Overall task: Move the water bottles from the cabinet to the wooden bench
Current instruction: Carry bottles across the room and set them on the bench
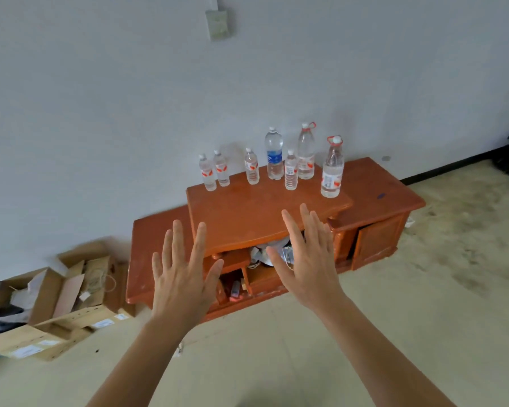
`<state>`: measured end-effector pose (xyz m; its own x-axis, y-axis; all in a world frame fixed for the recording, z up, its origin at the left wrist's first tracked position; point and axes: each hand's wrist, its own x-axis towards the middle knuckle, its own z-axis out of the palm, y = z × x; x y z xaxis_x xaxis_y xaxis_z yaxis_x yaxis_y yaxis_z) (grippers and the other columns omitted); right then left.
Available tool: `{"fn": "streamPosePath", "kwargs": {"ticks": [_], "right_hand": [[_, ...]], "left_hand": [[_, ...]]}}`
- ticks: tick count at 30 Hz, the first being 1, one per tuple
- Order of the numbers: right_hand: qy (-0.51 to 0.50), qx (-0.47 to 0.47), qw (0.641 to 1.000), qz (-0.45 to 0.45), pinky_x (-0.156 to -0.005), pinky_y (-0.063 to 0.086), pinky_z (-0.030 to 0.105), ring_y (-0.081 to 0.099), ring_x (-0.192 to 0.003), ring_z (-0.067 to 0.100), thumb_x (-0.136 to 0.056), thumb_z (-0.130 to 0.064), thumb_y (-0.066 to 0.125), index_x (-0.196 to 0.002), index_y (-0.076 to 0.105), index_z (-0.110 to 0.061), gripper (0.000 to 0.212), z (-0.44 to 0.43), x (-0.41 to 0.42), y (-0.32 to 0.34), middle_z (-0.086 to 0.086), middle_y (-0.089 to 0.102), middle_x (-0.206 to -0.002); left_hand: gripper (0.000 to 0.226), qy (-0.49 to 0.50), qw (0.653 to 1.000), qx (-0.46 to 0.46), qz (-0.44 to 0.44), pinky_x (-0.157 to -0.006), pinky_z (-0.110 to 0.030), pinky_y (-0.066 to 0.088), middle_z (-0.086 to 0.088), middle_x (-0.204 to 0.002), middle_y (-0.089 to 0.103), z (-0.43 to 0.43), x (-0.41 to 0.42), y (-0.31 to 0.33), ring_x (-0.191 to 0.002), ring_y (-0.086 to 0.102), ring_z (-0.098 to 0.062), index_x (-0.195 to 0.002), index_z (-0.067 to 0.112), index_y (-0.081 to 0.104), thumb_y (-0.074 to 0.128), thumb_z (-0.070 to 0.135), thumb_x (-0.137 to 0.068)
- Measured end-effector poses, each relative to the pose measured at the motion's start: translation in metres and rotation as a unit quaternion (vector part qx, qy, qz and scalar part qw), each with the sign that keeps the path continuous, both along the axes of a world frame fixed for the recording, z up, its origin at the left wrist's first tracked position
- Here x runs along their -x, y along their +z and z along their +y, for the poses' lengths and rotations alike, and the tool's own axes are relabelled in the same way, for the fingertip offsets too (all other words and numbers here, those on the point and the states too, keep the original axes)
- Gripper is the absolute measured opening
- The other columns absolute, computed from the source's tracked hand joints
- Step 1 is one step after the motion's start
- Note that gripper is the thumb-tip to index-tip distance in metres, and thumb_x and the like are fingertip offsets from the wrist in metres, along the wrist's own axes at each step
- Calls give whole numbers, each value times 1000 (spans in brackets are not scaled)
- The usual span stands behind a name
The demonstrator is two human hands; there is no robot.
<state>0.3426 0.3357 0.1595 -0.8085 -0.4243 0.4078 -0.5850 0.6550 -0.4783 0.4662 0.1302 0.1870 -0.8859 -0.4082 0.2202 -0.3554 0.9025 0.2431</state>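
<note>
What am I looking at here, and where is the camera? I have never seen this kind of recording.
There is no machine: a person wears one wide-angle camera on the head, looking forward and down. The two arms reaching in are their own. The left hand and right hand are spread open and hold nothing. Ahead, seven clear plastic water bottles stand upright on the raised top of a low orange-brown wooden cabinet against a pale wall. Open brown cardboard boxes lie on the floor at the left.
</note>
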Motion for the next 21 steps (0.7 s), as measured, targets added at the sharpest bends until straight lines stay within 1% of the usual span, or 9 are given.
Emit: {"fn": "streamPosePath", "kwargs": {"ticks": [2, 4, 7, 8, 10, 12, 14, 17, 21], "right_hand": [[18, -14, 1000, -8, -124, 11, 54, 7, -157, 32, -101, -61, 40, -161, 19, -29, 72, -22, 30, -12, 10, 9, -170], [31, -27, 999, -21, -124, 8, 53, 3, -157, 30, -102, -60, 42, -162, 13, -32, 73, -45, 64, -24, 8, 3, -171], [32, -47, 998, -34, -125, 3, 50, -3, -157, 26, -102, -61, 40, -162, 3, -35, 75, -84, 126, -35, 4, -5, -171], [27, -53, 998, -33, -126, 5, 50, -2, -157, 27, -101, -61, 40, -162, 2, -35, 76, -104, 155, -38, 5, -5, -171], [7, -66, 997, -47, -126, 14, 53, 4, -157, 29, -101, -60, 43, -162, 2, -34, 78, -134, 200, -39, 7, -1, -171], [-1, -70, 995, -76, -124, 20, 54, 6, -157, 27, -100, -60, 46, -161, -1, -35, 81, -163, 238, -43, 7, 0, -170], [4, -62, 993, -105, -125, 19, 52, 4, -157, 25, -99, -62, 46, -159, -7, -40, 83, -196, 274, -46, 3, -5, -170], [23, -63, 991, -114, -125, 14, 46, 2, -157, 21, -98, -63, 45, -156, -14, -45, 85, -233, 320, -53, -3, -11, -170], [52, -42, 987, -148, -122, 14, 42, 1, -157, 16, -99, -61, 49, -153, -19, -50, 87, -276, 386, -78, -7, -11, -170]], "left_hand": [[71, 6, 1000, -14, -16, -121, -61, 9, -7, -168, -15, -22, 31, -14, -155, -7, -31, -159, 38, -6, 24, 65, -100], [73, 2, 999, -24, -26, -121, -60, 8, -7, -167, -19, -48, 65, -30, -155, -10, -31, -158, 39, -11, 25, 64, -99], [73, -7, 999, -30, -24, -121, -59, 9, -7, -166, -21, -94, 129, -51, -155, -10, -31, -157, 40, -15, 24, 64, -99], [73, -12, 999, -40, -25, -121, -59, 9, -7, -166, -21, -118, 159, -58, -155, -9, -31, -157, 41, -15, 24, 64, -99], [74, -11, 998, -52, -36, -121, -59, 8, -7, -166, -23, -153, 203, -63, -155, -10, -31, -156, 40, -16, 23, 63, -99], [75, -5, 996, -72, -44, -122, -58, 8, -6, -165, -24, -184, 242, -69, -155, -11, -31, -156, 39, -18, 24, 63, -99], [77, -1, 995, -95, -41, -122, -57, 10, -6, -165, -25, -215, 280, -75, -155, -9, -31, -156, 39, -18, 26, 64, -98], [80, 1, 991, -121, -61, -123, -56, 13, -5, -165, -25, -256, 330, -86, -155, -6, -32, -155, 40, -21, 29, 64, -97], [84, 8, 985, -158, -63, -123, -54, 15, -2, -165, -25, -296, 392, -111, -155, -4, -31, -151, 44, -26, 35, 64, -97]]}}
